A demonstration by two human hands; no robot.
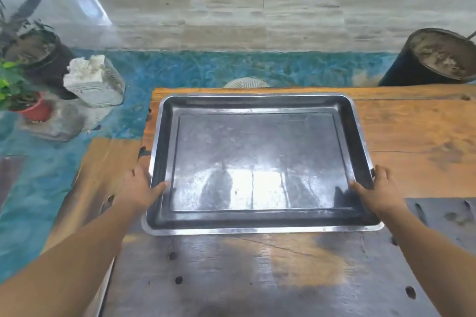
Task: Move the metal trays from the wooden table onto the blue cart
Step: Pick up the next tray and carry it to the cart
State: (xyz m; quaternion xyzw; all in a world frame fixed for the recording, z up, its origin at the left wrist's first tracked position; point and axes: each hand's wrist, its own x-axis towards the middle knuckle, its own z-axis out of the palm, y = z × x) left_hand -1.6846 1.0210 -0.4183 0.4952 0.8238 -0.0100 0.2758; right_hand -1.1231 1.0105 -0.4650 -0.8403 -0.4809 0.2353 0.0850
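Note:
A large rectangular metal tray (260,162) with a shiny, reflective bottom lies flat on the wooden table (412,136). My left hand (140,188) grips its left rim, thumb inside the tray and fingers under the edge. My right hand (378,189) grips the right rim the same way. Whether the tray is lifted off the wood I cannot tell. The blue cart is not in view.
The table's near part (244,270) is dark and has several round holes. A grey slab (448,216) lies at the right. On the blue floor at the left stand a white block (94,81), potted plants (28,105) and, far right, a black barrel (432,58).

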